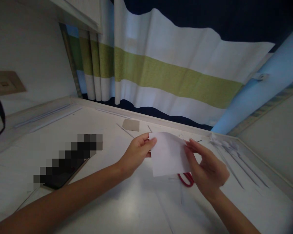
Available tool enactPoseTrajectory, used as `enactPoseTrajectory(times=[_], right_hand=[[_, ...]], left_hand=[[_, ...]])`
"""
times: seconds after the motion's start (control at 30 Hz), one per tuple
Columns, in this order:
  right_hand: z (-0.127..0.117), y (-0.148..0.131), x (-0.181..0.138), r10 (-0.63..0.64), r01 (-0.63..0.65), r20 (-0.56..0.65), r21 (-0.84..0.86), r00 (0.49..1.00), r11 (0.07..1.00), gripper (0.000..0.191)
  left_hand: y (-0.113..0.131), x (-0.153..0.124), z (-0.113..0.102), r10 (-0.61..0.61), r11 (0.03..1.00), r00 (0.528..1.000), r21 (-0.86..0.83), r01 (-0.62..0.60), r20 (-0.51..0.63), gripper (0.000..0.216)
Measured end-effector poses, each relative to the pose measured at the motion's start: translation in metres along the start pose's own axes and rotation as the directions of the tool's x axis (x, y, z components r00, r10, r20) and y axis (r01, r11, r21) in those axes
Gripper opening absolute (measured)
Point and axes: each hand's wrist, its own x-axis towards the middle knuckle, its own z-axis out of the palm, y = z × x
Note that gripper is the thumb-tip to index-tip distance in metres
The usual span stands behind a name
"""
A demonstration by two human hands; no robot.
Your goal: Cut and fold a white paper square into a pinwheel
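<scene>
A white square sheet of paper (168, 154) is held up above a white table (127, 201). My left hand (136, 156) pinches its upper left edge between thumb and fingers. My right hand (206, 169) grips its right edge, with the fingers curled against the sheet. Red scissor handles (185, 179) lie on the table just below the paper, partly hidden by my right hand.
A dark phone, partly pixelated (63, 169), lies on the left of the table. A small grey card (131, 124) and thin white paper sticks (234, 162) lie toward the back and right. A striped curtain (175, 78) hangs behind. A black strap (0, 113) hangs at far left.
</scene>
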Motion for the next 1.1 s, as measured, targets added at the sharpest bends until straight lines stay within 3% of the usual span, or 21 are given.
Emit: enactPoseTrajectory(times=[0.13,0.27,0.37,0.47,0.6,0.8,0.97,1.1], right_hand=[[-0.011,-0.005,0.005,-0.242,0.247,0.139,-0.019,0.960,0.969,0.040],[-0.014,-0.013,0.009,-0.347,0.381,0.291,-0.070,0.892,0.922,0.046],[-0.011,-0.017,0.007,-0.287,0.318,0.298,-0.063,0.910,0.946,0.046],[-0.006,-0.020,0.005,-0.104,0.112,0.310,-0.008,0.945,0.994,0.046],[-0.003,-0.022,0.003,0.057,-0.068,0.363,0.018,0.930,0.997,0.051],[0.000,-0.023,0.003,0.013,-0.009,0.393,-0.011,0.920,1.000,0.066],[-0.005,-0.025,0.004,-0.012,0.051,0.493,-0.066,0.870,0.997,0.083],[-0.010,-0.026,0.005,0.036,-0.003,0.531,-0.063,0.846,0.998,0.094]], left_hand=[[0.001,-0.001,0.000,-0.045,0.995,0.999,-0.083,0.046,0.025,0.023],[0.002,-0.004,0.003,-0.061,0.994,0.997,-0.088,0.065,0.040,0.021],[0.003,-0.005,0.004,-0.046,0.995,0.998,-0.082,0.050,0.053,0.021],[0.005,-0.006,0.005,-0.043,0.994,0.999,-0.100,0.046,0.028,0.022],[0.008,-0.007,0.005,-0.059,0.991,0.998,-0.119,0.059,0.007,0.021],[0.009,-0.007,0.006,-0.056,0.991,0.998,-0.123,0.054,-0.011,0.020],[0.008,-0.005,0.005,-0.037,0.992,0.999,-0.121,0.034,-0.024,0.019],[0.008,-0.006,0.004,-0.020,0.994,0.999,-0.110,0.017,-0.026,0.020]])
